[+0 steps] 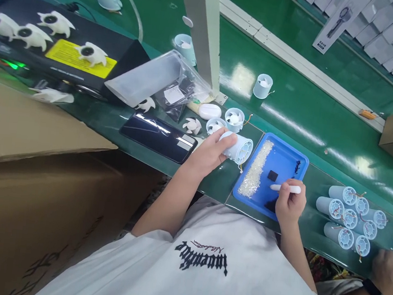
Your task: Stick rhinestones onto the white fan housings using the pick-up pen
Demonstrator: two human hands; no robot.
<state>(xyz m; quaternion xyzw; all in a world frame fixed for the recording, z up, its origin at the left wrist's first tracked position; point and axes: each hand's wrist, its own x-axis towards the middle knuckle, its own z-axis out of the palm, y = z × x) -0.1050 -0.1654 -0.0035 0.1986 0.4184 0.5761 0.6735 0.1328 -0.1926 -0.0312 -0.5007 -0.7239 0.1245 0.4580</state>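
My left hand (212,154) is closed round a pale blue cylindrical fan housing (241,149), its spoked end facing right and a short wire hanging below. In my right hand (291,205) I grip a white pen-like tool (286,188), its tip pointing left over a blue tray (271,139). Along the tray's left side lies a strip of small clear pieces (256,171). A black square (272,175) and small black bits (297,168) are also in it. Two more housings with white fan blades (234,118) stand just behind my left hand.
Several finished-looking housings (342,209) lie grouped at right, near another person's hand (390,273). A dark phone (158,136), a loose white fan (192,126) and a clear plastic bag (192,85) are at left. A metal post (203,30) rises behind; cardboard (25,118) flanks the left.
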